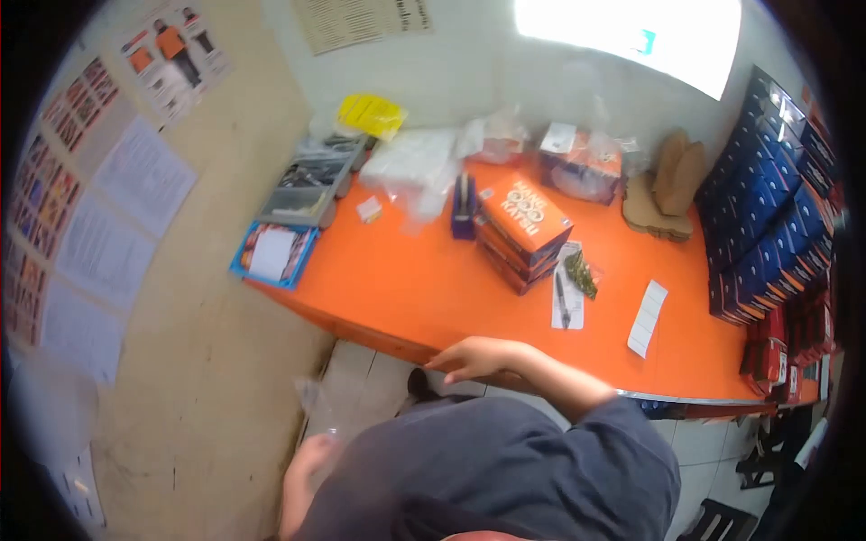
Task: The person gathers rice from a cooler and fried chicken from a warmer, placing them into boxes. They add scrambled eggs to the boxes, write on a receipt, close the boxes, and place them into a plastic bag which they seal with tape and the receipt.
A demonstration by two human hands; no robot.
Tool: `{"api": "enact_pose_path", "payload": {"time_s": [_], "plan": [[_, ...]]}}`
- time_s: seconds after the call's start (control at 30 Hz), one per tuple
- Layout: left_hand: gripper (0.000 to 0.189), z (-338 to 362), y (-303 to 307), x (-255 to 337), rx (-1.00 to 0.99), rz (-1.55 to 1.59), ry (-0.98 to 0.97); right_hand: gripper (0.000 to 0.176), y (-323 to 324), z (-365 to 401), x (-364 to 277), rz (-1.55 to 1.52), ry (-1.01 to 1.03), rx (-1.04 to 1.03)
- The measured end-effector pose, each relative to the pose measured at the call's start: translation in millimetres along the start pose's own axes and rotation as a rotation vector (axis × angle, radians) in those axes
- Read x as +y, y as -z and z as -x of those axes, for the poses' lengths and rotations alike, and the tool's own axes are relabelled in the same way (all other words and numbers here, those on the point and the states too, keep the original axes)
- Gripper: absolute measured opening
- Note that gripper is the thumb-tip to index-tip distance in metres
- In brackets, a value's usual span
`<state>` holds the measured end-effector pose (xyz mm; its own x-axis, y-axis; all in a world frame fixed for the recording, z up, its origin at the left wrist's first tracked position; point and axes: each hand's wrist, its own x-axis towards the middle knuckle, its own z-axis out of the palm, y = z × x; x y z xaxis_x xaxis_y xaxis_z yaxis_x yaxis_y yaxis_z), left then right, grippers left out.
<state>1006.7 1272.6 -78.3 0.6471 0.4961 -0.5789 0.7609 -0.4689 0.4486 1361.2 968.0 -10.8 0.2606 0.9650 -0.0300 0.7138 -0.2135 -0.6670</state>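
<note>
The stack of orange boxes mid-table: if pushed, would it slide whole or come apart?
Likely stiff: the orange boxes have crisp, flat faces, like cardboard. They seem separate and stacked, so a high push may shift the top one. On the smooth orange table, a low push would probably slide them rather than tip them.

A thin, clear plastic bag [313, 397] is seen, blurred, low beside the beige wall [198, 361], below the orange table [406, 288], just above the left hand [305, 469].
</note>
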Motion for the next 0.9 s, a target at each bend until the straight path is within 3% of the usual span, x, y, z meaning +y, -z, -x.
{"api": "enact_pose_path", "payload": {"time_s": [0.03,0.07,0.1,0.13,0.2,0.33,0.4,0.43,0.47,0.53,0.57,0.67,0.8,0.9], "plan": [[0.017,-18.2,12.1,-29.9,0.033,0.386,0.056,0.036,12.3,29.5,5.2,-0.407,-0.246,0.007],[0.015,-19.9,24.2,-13.8,0.171,0.765,0.052,0.026,1.0,42.1,55.7,-0.314,-0.130,0.536],[0.012,-12.9,50.2,18.5,0.324,1.134,0.062,0.031,5.6,48.0,85.0,-0.678,-0.286,1.064],[0.012,-12.7,77.5,61.3,0.358,1.003,0.023,0.045,38.1,56.2,75.4,-0.837,-0.232,1.379],[0.015,-42.5,103.8,114.1,0.448,0.856,-0.173,0.054,76.6,51.5,93.7,-1.163,-0.719,1.424],[0.040,-69.0,135.6,244.5,0.245,0.640,-0.541,0.052,75.2,17.3,142.5,-1.146,-0.577,1.309],[0.051,-48.7,148.6,307.8,0.233,0.657,-0.618,0.048,76.0,25.7,147.4,-1.166,-0.616,1.252],[0.051,-43.1,158.8,326.8,0.173,0.605,-0.638,0.043,84.3,34.1,130.3,-1.153,-0.744,1.219],[0.052,-40.2,167.4,340.4,0.110,0.554,-0.654,0.041,93.7,41.9,101.1,-1.180,-0.746,1.202],[0.051,-38.9,181.0,361.7,0.051,0.531,-0.650,0.041,80.3,55.1,129.5,-1.297,-0.771,1.238],[0.050,-38.6,185.4,369.7,0.024,0.523,-0.650,0.041,77.8,59.2,122.5,-1.486,-0.546,1.306],[0.046,-37.4,188.3,387.6,0.002,0.504,-0.602,0.045,74.4,72.4,94.5,-1.453,-0.258,1.423],[0.040,-44.6,163.3,414.5,-0.175,0.392,-0.618,0.046,82.9,71.1,36.1,-1.307,-0.029,1.448],[0.042,-47.5,115.3,446.3,-0.211,0.404,-0.770,0.055,75.8,43.8,9.3,-1.164,0.020,1.437]]}}
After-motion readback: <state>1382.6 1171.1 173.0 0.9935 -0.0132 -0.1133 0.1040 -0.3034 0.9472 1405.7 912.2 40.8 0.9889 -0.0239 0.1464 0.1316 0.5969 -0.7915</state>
